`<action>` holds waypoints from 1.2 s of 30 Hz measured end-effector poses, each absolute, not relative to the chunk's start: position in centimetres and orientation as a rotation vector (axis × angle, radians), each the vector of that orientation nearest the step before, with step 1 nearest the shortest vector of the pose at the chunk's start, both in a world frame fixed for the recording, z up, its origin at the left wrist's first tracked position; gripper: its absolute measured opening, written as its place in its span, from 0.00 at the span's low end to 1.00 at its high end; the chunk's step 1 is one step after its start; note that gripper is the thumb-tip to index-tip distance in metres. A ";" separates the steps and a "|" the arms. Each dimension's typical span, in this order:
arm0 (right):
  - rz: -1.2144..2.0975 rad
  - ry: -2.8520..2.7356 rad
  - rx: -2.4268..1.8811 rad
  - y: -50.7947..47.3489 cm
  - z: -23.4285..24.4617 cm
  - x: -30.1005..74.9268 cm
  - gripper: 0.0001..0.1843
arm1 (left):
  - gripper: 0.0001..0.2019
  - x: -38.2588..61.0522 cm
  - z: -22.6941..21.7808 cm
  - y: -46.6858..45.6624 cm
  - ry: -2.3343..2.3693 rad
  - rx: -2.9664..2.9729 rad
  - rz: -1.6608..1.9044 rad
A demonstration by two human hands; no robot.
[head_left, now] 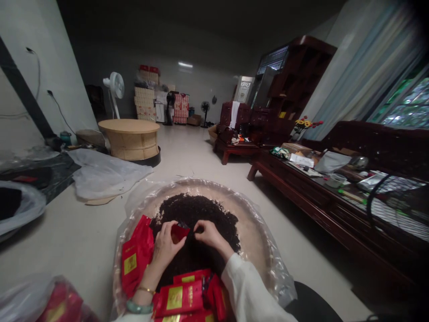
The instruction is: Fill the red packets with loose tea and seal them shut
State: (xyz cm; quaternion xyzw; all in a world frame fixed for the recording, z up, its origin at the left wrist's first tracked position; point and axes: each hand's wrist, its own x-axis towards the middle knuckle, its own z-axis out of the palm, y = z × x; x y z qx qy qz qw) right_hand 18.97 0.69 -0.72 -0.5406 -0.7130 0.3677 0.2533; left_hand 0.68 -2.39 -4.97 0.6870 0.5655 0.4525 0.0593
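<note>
My left hand point(165, 243) is closed on a small red packet point(180, 233), whose opening faces up and to the right. To its right, my right hand point(209, 237) is pinched near the packet's mouth; whatever is between its fingertips is too small to make out. Both hands are above a heap of dark, dry loose leaves point(201, 208), which looks like tea, in a wide round tray point(259, 232) lined with clear plastic. Red foil packets with gold labels point(137, 255) rest at the tray's left side. More red packets point(181, 297) are piled at its near edge.
A plastic-wrapped bundle of red packets point(60, 299) is at the lower left. Beyond it stands a plastic-lined container point(30, 210) of dark material. A clear plastic sheet point(103, 172) covers some floor near a round woven stand point(130, 138). A long dark wooden table point(301, 192) runs along the right.
</note>
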 end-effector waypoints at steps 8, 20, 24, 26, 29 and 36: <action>0.929 -1.787 -1.133 0.9 3.7 16.4 0.12 | 0.23 0.5 -5.2 -2.2 1.747 2.192 1.262; 0.937 -2.476 -1.435 -0.4 -3.3 17.0 0.25 | 0.25 0.6 -5.3 -2.1 1.717 2.128 1.268; 0.782 -2.637 -1.463 -1.7 -5.0 16.0 0.41 | 0.26 0.5 -5.3 -2.0 1.693 2.028 1.307; 0.796 -2.617 -1.444 -2.0 -5.3 15.8 0.31 | 0.27 0.5 -5.4 -1.9 1.695 1.985 1.324; 0.881 -2.476 -1.497 -1.9 -5.3 16.4 0.18 | 0.27 0.5 -5.5 -1.9 1.697 1.953 1.321; 0.880 -1.875 -1.404 1.6 -0.1 18.9 0.10 | 0.27 1.2 -5.4 -2.0 1.735 1.919 1.276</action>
